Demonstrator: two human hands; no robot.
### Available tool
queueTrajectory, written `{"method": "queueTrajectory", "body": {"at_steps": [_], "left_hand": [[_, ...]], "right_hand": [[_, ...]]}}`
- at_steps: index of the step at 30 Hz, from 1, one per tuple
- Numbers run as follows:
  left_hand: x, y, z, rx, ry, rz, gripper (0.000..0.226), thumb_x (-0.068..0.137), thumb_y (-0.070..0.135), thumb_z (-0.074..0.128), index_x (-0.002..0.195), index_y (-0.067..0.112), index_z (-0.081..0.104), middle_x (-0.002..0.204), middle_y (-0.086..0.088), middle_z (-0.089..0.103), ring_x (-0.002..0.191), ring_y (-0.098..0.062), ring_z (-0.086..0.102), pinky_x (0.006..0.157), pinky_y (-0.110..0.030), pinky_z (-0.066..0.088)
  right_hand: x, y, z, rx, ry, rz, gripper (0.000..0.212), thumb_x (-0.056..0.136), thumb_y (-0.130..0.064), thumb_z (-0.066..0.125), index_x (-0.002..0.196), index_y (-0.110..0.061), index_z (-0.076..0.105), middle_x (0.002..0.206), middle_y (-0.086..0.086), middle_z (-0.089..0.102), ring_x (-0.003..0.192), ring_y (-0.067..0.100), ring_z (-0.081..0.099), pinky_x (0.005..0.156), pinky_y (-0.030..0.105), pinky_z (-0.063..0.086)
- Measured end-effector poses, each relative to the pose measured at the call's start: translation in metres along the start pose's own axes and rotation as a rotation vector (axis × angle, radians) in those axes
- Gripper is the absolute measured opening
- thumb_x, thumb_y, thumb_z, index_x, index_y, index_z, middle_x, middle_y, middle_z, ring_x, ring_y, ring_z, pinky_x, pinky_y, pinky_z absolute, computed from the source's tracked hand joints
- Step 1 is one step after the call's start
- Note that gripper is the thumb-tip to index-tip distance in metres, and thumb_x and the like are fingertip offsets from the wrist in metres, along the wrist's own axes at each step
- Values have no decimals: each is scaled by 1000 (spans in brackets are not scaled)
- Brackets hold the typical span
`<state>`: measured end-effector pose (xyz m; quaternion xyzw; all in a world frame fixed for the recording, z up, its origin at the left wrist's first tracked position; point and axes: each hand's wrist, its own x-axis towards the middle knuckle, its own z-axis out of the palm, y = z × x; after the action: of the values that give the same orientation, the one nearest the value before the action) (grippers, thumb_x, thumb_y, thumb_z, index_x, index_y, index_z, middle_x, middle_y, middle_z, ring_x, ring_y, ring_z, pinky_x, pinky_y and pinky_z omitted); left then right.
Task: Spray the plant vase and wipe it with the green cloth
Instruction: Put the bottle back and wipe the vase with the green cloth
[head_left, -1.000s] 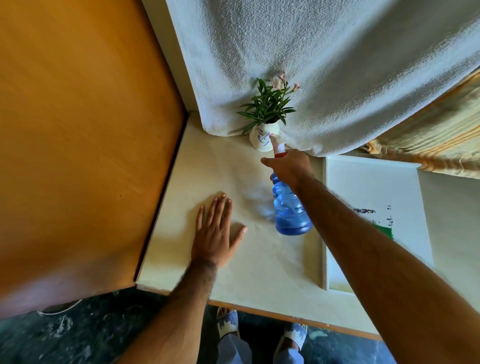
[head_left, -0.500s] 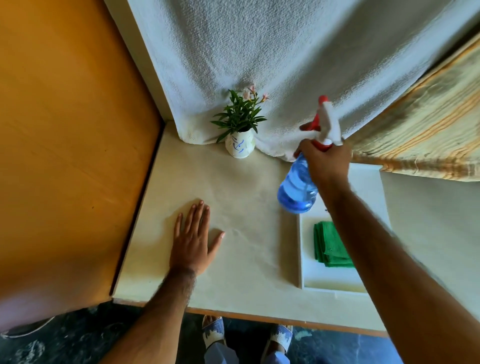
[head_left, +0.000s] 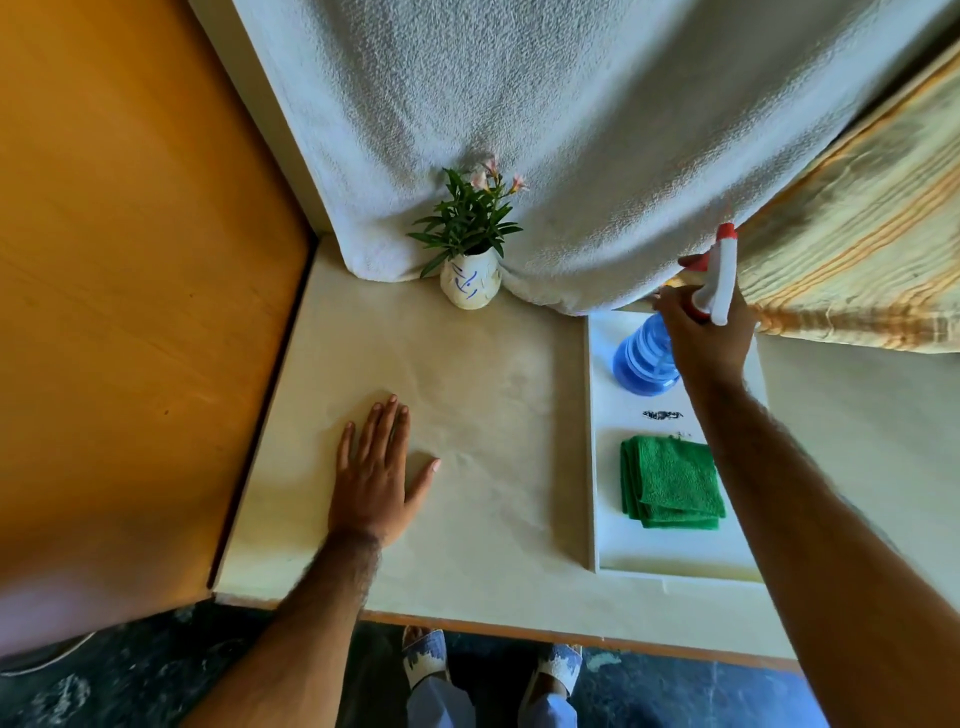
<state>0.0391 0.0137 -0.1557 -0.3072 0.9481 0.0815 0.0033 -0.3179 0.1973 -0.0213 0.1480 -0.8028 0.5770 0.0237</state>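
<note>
A small white vase with blue marks holds a green plant with pink flowers at the back of the table. My right hand is shut on the neck of a blue spray bottle with a white and red trigger head, over the far end of the white tray, well right of the vase. A folded green cloth lies in the tray nearer to me. My left hand rests flat on the table, fingers spread, in front of the vase.
The cream table has an orange wooden panel along its left side. A white towel hangs behind the vase, and a striped yellow fabric hangs at the right. My feet stand below the table's front edge.
My right hand has carried the spray bottle from right beside the vase rightward and down to the far end of the tray. My left hand has stayed flat on the table.
</note>
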Motion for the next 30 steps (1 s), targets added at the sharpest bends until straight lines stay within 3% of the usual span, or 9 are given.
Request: {"method": "queueTrajectory", "body": {"at_steps": [5, 9, 11, 14, 17, 19, 23, 26, 30], "left_hand": [[-1, -2, 1, -10, 7, -1, 87, 100, 70, 25, 166, 14, 19, 175, -8, 19, 161, -26, 20, 129, -57, 23], [-1, -1, 0, -14, 10, 1, 88, 100, 70, 25, 166, 13, 20, 175, -9, 20, 161, -27, 22, 129, -57, 23], [-2, -1, 0, -14, 1, 1, 88, 99, 70, 25, 166, 14, 18, 175, -9, 18, 161, -26, 19, 130, -57, 21], [-2, 0, 0, -21, 7, -2, 87, 99, 68, 27, 166, 14, 18, 176, -8, 17, 162, -26, 18, 130, -56, 19], [-2, 1, -2, -25, 19, 1, 86, 99, 67, 28, 165, 12, 21, 175, -10, 21, 161, -27, 22, 130, -57, 21], [-2, 2, -2, -28, 22, 3, 85, 100, 67, 28, 165, 12, 22, 174, -11, 23, 160, -29, 24, 129, -57, 23], [-1, 4, -5, -23, 16, 5, 86, 100, 67, 26, 165, 11, 24, 173, -12, 25, 160, -30, 26, 129, -58, 24], [-1, 4, -6, -13, 12, -2, 86, 99, 67, 26, 164, 11, 26, 173, -12, 26, 160, -30, 27, 128, -58, 26], [-2, 5, -5, -27, 30, 5, 84, 99, 64, 33, 164, 10, 28, 172, -12, 28, 159, -30, 29, 127, -59, 27]], "right_hand": [[0, 4, 0, 36, -99, -14, 38, 78, -33, 83, 111, -19, 71, 73, -13, 72, 69, -1, 67, 68, 11, 53], [-10, 8, -9, -39, -190, 70, 70, 65, -54, 91, 119, -18, 64, 100, -6, 75, 94, 11, 71, 92, 36, 59], [-28, 13, -22, -62, -208, 54, 83, 63, -54, 92, 132, -27, 51, 118, -11, 67, 111, 6, 63, 101, 30, 52], [-73, 27, -57, -223, -253, -73, 89, 68, -56, 87, 138, -22, 44, 134, -3, 55, 125, 11, 52, 107, 29, 40], [-124, 44, -94, -483, -507, -250, 87, 69, -80, 70, 129, -20, 51, 129, -1, 53, 120, 8, 48, 104, 21, 39], [-146, 58, -109, -655, -666, -364, 90, 73, -82, 64, 133, -16, 54, 136, 4, 52, 127, 11, 47, 107, 29, 44], [-155, 78, -121, -901, -796, -407, 90, 81, -60, 70, 151, -13, 39, 158, 9, 38, 143, 27, 40, 113, 45, 42], [-148, 84, -118, -891, -796, -443, 86, 78, -19, 86, 150, -9, 40, 157, 12, 39, 142, 32, 42, 108, 53, 48], [-145, 78, -110, -863, -727, -465, 73, 75, 13, 79, 141, 3, 50, 148, 21, 49, 136, 39, 48, 103, 58, 50]]}}
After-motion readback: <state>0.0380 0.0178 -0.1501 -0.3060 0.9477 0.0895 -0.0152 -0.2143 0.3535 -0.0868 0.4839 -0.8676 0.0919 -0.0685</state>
